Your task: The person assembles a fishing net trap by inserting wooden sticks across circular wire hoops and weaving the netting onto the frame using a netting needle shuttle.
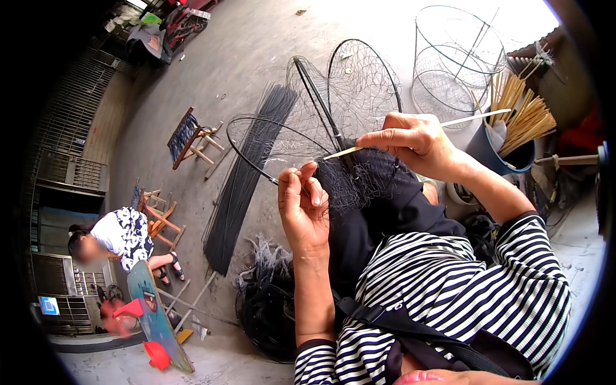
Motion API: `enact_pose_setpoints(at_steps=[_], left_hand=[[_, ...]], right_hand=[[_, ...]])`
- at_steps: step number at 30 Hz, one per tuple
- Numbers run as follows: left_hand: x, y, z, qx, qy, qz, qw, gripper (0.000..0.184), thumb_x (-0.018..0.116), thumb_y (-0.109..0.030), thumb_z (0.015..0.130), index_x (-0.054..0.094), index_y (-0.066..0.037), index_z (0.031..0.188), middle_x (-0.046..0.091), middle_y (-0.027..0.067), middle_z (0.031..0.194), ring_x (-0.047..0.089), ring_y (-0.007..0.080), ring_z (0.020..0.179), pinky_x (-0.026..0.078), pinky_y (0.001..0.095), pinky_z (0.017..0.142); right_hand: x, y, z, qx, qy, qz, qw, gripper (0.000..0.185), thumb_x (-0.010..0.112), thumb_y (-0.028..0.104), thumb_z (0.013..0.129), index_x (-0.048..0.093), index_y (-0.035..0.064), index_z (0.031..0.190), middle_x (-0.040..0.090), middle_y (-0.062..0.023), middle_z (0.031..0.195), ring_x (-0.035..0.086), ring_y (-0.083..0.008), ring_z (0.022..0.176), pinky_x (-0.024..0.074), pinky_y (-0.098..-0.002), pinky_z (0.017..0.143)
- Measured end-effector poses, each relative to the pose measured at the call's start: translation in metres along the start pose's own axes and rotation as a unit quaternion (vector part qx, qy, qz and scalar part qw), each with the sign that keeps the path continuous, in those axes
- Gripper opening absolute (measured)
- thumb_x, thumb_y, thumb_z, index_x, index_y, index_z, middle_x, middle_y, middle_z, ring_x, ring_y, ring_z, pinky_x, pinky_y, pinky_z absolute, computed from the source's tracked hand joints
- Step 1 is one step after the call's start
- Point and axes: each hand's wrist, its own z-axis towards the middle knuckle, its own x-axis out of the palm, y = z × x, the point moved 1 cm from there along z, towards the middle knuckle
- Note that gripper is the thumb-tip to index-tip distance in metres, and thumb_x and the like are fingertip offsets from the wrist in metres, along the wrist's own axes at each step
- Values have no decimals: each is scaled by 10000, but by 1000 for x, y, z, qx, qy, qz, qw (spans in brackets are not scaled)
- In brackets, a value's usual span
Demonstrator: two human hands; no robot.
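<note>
My right hand (417, 144) pinches a long, thin, pale bamboo strip (465, 118), whose narrow tip points down-left to the fingertips of my left hand (303, 202). The left fingers are curled together on the edge of a black netting (346, 186) bunched over my lap; the exact strand between them is too fine to make out. Beyond both hands, the same dark mesh stretches over black hoops (366, 41), forming a net cage that stands on the floor.
A bundle of black rods (247, 186) lies left of my lap. Bamboo sticks fill a blue bucket (486, 149) at right, near another hooped net cage (457, 48). A folding stool (184, 136) stands at left. A seated person (122, 234) is beside a blue-green board (154, 317).
</note>
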Motion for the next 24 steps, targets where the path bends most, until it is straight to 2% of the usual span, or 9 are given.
enact_pose_setpoints(at_steps=[7,13,16,19,24], left_hand=[[1,-2,-3,22,33,0,999,145,481,-170,985,580,-72,1025,651,118,1062,381,56,523,304,168,447],[5,-4,-7,43,21,34,998,132,491,-171,977,573,-78,1023,653,93,1025,373,54,522,306,181,470],[0,-5,-6,41,8,24,999,88,505,-178,967,548,-101,963,659,121,1033,409,60,522,324,198,479],[1,-6,-7,41,7,21,999,86,503,-172,967,552,-101,967,659,123,1023,407,61,516,319,193,475],[11,-6,-11,50,14,80,995,116,491,-169,976,554,-80,1012,646,95,971,365,51,500,292,182,455]], right_hand=[[0,5,1,-11,11,-29,999,374,667,36,776,688,232,1094,526,-29,695,581,-211,624,489,-339,561],[0,7,2,-14,32,-52,998,395,660,51,787,678,265,1118,527,-22,700,576,-203,614,493,-338,557],[0,8,5,-4,31,-11,999,394,659,71,797,672,279,1131,518,-20,696,572,-202,606,495,-340,556],[1,8,5,-23,34,-62,997,355,659,95,811,674,280,1114,529,-16,702,581,-206,615,496,-336,555],[3,13,6,-17,29,-90,995,221,664,123,815,670,204,1021,556,-28,708,601,-225,640,490,-347,551]])
